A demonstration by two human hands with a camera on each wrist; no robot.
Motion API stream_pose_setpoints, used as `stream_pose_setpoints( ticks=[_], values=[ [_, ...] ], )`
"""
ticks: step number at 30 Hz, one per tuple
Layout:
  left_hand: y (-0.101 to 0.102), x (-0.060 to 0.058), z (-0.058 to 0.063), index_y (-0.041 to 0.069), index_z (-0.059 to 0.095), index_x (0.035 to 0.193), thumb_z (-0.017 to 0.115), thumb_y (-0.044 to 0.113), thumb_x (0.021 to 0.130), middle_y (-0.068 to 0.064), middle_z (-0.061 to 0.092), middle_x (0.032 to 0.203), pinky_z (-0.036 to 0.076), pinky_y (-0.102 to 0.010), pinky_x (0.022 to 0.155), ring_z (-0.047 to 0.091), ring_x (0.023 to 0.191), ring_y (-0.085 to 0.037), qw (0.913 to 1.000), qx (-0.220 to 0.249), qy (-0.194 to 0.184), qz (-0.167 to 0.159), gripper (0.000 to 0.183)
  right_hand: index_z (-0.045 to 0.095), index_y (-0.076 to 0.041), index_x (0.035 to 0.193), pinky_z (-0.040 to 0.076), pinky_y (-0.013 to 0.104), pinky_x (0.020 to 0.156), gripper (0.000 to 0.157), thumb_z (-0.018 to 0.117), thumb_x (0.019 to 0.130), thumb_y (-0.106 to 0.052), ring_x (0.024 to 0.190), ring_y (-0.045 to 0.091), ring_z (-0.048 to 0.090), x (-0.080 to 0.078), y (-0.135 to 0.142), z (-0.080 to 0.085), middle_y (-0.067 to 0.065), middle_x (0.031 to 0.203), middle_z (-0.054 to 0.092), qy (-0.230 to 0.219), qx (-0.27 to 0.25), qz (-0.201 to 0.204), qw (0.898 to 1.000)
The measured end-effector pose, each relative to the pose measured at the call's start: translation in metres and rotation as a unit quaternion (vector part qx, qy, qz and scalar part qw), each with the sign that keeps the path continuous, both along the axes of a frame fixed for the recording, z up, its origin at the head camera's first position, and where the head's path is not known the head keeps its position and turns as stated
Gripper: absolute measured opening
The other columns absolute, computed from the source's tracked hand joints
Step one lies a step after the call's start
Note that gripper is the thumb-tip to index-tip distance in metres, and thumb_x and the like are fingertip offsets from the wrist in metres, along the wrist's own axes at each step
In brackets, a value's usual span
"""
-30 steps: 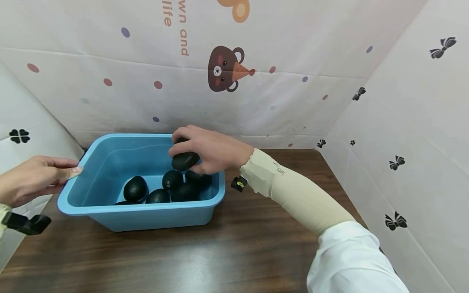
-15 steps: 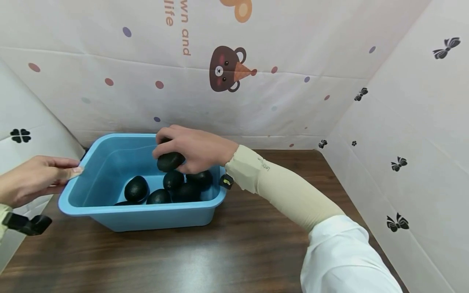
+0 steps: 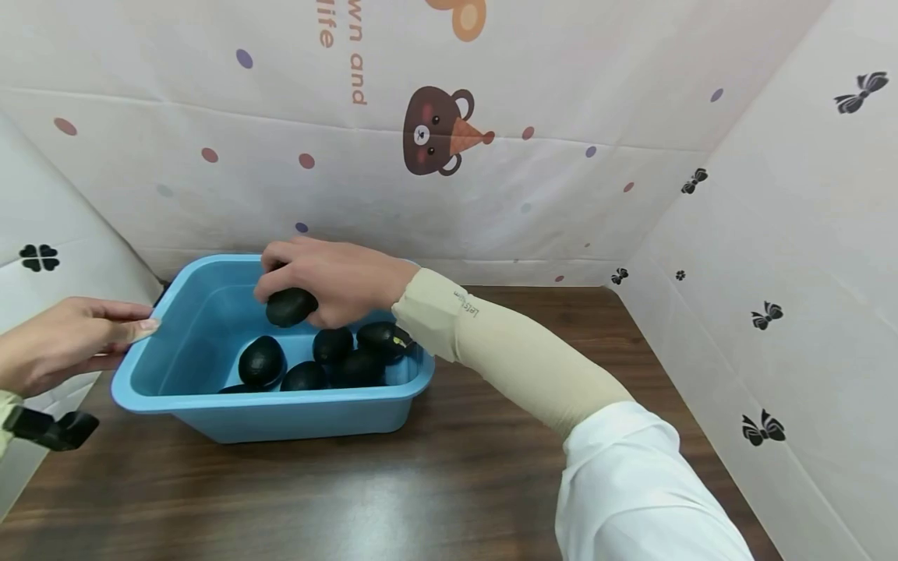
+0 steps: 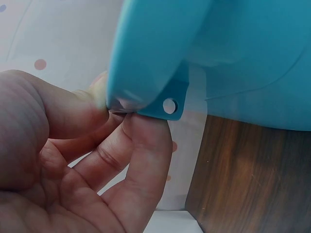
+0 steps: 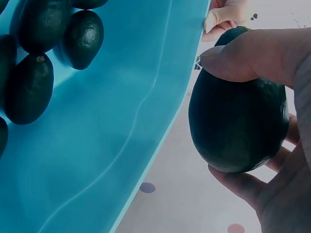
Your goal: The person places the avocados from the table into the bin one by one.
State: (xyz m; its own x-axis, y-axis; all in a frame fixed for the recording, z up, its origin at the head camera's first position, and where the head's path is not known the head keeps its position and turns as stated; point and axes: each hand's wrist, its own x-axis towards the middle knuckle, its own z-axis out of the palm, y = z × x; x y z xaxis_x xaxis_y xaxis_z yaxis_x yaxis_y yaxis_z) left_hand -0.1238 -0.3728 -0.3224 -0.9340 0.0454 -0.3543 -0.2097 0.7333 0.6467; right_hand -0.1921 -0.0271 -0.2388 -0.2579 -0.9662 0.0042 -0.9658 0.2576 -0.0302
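A blue plastic basin (image 3: 281, 401) stands on the wooden table, with several dark avocados (image 3: 262, 361) on its floor. My right hand (image 3: 337, 280) grips another avocado (image 3: 291, 307) over the basin's back part; in the right wrist view the thumb lies across this avocado (image 5: 238, 121) and fingers curl under it. At the basin's left end, my left hand (image 3: 77, 339) pinches the rim. The left wrist view shows its thumb and fingers on the rim (image 4: 141, 63), near a small tab with a hole (image 4: 170, 106).
Brown wooden table (image 3: 449, 483) extends in front and to the right of the basin. A white printed sheet (image 3: 533, 202) with a bear and dots rises close behind it. Similar white sheets with bows and clovers stand at both sides.
My right hand has moved left along the basin's back with the avocado in its grip. The left hand and the basin stay in place.
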Motion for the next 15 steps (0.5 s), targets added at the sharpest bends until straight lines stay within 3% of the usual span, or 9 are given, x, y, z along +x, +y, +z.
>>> stream_pose_setpoints(
  ticks=[9,15],
  values=[
    [0.002,-0.001,0.001,-0.022,0.023,0.152,0.045,0.03,0.112,-0.046,0.051,0.137,0.065,-0.053,0.085,0.069,0.088,-0.02,1.0,-0.003,0.0,0.0,0.069,0.066,-0.032,0.13,0.043,0.018,0.096,0.036,0.068,0.096,-0.02,0.119,0.011,0.047,-0.007,-0.016,-0.003,-0.004,0.13,0.055,-0.009,0.008,-0.001,1.0],
    [0.0,-0.001,0.0,-0.022,0.024,0.152,0.045,0.029,0.112,-0.044,0.057,0.132,0.065,-0.052,0.084,0.07,0.088,-0.02,1.0,0.0,0.0,0.001,0.068,0.059,-0.034,0.143,0.042,0.02,0.108,0.048,0.07,0.098,-0.023,0.133,0.014,0.043,-0.012,-0.022,-0.004,-0.002,0.147,0.05,-0.024,0.034,-0.028,0.999]
  ],
)
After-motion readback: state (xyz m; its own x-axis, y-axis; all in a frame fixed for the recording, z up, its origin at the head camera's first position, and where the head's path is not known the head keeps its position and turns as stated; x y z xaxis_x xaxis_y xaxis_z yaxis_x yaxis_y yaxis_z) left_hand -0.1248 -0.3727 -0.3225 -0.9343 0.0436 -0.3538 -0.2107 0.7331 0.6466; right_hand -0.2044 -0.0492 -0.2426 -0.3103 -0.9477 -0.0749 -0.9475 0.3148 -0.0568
